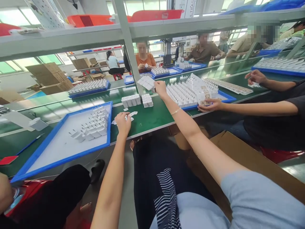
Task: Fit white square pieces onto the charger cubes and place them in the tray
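My right hand (160,89) is raised over the green table, its fingers closed on the edge of a white panel of joined square pieces (145,82). My left hand (123,124) is lower, beside the blue-rimmed tray. Its curled fingers pinch at a small flat white piece (129,117); the fingertips are partly hidden. Similar small white pieces (133,113) lie loose around that hand. Just beyond stand a block of stacked white squares (131,100) and a smaller white stack (147,100).
On the left, a blue-rimmed tray (110,127) carries white blocks with upright pins (96,122). Another pin-filled tray (228,96) sits right. A co-worker's hand (209,105) holds a white strip there. A shelf post (130,41) rises close to my right hand.
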Action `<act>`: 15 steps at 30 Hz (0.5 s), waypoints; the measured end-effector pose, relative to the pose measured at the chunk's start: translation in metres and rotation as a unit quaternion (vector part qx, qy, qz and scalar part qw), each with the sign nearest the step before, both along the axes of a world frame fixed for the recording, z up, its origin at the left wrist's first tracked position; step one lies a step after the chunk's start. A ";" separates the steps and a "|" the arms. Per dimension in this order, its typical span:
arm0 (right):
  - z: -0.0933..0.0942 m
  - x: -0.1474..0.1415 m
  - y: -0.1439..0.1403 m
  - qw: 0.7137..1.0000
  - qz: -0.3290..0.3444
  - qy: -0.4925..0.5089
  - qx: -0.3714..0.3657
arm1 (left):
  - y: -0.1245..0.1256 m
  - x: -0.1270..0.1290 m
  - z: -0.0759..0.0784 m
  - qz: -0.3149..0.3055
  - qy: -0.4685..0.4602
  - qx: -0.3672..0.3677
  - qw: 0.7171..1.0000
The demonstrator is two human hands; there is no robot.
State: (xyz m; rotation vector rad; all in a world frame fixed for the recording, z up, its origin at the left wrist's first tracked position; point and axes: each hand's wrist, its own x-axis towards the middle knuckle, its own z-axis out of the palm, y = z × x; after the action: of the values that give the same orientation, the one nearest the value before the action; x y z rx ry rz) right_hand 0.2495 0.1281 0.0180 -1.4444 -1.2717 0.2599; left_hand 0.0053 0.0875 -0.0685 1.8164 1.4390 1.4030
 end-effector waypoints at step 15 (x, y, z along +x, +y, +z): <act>-0.114 -0.082 -0.222 0.958 0.124 -0.031 0.256 | -0.138 0.061 -0.003 -0.256 -0.473 -0.120 0.835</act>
State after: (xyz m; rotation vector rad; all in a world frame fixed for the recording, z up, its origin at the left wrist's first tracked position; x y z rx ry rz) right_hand 0.1675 -0.0941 -0.0962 -0.8571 -1.4439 0.0423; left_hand 0.0658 -0.0509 -0.0714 0.9484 0.5150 1.4060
